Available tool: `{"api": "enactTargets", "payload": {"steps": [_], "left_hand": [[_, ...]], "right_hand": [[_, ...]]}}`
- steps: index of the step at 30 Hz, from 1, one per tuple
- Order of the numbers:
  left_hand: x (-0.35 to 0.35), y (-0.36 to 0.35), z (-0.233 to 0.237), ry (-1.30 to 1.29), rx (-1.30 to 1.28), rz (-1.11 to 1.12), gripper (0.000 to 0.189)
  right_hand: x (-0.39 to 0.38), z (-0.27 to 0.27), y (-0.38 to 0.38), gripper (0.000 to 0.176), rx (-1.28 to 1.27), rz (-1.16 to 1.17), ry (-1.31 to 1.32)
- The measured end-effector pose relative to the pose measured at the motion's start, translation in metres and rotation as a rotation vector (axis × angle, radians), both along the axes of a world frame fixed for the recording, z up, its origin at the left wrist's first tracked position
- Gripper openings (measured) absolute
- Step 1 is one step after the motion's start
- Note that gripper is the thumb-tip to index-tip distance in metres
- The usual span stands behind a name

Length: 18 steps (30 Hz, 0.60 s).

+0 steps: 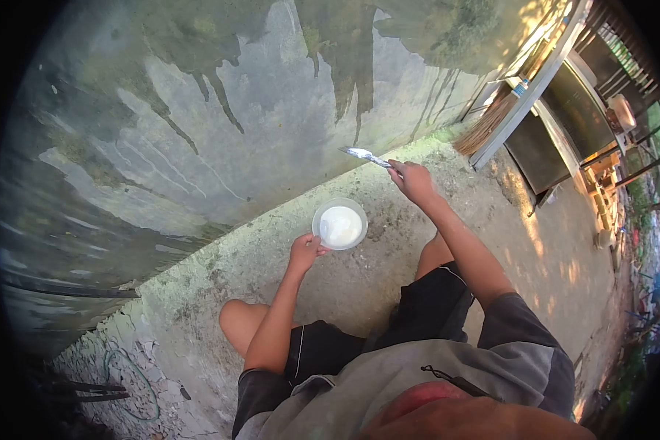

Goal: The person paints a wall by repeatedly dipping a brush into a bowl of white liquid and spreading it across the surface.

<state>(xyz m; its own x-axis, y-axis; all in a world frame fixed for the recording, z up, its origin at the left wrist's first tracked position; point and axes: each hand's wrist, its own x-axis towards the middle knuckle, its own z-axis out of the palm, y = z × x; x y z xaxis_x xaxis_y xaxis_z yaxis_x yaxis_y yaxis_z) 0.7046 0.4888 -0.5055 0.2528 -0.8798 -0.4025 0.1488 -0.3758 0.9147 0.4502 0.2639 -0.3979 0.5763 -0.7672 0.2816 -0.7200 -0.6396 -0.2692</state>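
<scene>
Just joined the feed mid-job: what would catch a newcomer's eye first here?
The bowl of white paste at centre, gripped at its rim by the left hand. Just above it, the right hand points a metal spoon toward the big streaked, stained wall that fills the upper left.

A bowl (339, 224) sits on the ground (389, 271) before the knees, beside a wall (198, 125). A spoon (367, 155) is above it, a broom (484, 125) far right.

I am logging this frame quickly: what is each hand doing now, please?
Left hand: closed on the rim of the bowl.
Right hand: closed on a silvery spoon.
</scene>
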Motion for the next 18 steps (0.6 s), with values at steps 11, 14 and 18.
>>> {"api": "enactTargets", "payload": {"steps": [11, 14, 18], "left_hand": [[0.003, 0.003, -0.007, -0.019, -0.03, 0.016, 0.022], [0.008, 0.005, -0.009, -0.01, -0.038, 0.012, 0.022], [0.018, 0.007, -0.007, -0.017, -0.062, 0.011, 0.021]], "right_hand": [[0.001, 0.258, 0.013, 0.028, -0.509, -0.005, -0.326], [0.011, 0.298, 0.024, 0.032, -0.671, 0.043, -0.539], [0.038, 0.311, 0.034, 0.032, -0.737, 0.097, -0.588]]}}
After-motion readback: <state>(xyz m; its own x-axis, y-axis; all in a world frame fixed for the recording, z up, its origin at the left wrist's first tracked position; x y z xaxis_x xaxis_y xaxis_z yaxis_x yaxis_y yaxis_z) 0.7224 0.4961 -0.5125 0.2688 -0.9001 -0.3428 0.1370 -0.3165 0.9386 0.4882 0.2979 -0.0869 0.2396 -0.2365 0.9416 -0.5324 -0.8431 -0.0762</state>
